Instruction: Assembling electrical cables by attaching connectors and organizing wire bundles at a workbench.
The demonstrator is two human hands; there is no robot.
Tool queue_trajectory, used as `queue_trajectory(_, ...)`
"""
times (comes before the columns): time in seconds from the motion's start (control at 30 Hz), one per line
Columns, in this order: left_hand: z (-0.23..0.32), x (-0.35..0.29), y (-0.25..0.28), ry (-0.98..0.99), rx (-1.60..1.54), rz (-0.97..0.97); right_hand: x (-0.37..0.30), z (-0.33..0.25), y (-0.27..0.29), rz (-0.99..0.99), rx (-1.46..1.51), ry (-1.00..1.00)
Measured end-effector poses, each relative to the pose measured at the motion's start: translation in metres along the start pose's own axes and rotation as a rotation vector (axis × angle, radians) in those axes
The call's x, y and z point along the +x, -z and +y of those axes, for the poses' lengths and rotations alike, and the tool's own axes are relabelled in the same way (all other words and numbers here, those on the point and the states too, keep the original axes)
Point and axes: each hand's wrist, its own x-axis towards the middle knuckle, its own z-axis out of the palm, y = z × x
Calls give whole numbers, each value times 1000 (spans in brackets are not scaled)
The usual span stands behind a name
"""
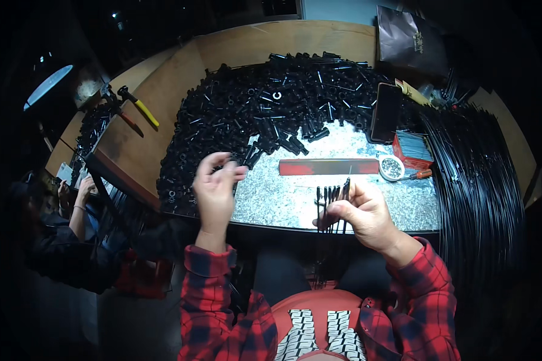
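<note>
In my right hand [367, 216] is a fanned row of several thin black rods [326, 201], pinched between thumb and fingers. They stand roughly upright over the table's front edge, and their lower ends fade into the dark above my lap. A fine needle-like tip rises from the rod nearest my fingers. My left hand [215, 189] hovers at the front left of a heap of black tubular parts [241, 108]. Its fingers are loosely curled and apart, slightly blurred, with nothing seen in them.
A red-edged bar [328, 167] lies mid-table beside a round white dish [391, 169], a screwdriver [424, 174] and a red box [412, 150]. A phone [385, 111] stands behind. Long black rods [479, 168] overhang at right. Pliers [138, 106] hang on the left wooden partition; another person's hand [85, 185] is beyond.
</note>
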Motion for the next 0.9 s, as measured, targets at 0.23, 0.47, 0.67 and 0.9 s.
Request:
queue_trajectory(0.23, 39, -21, -49, 34, -369, -469, 13, 6, -10, -107, -28, -10)
queue_trajectory(0.47, 45, -27, -56, 55, -382, -493, 16, 9, -2, -61, 16, 4)
queue_trajectory(0.67, 51, -30, -58, 21, -321, -507, 16, 8, -3, -70, 35, 10)
queue_trajectory(0.9, 56, -30, -57, 27, -323, -552, 16, 6, -4, -64, 8, 12)
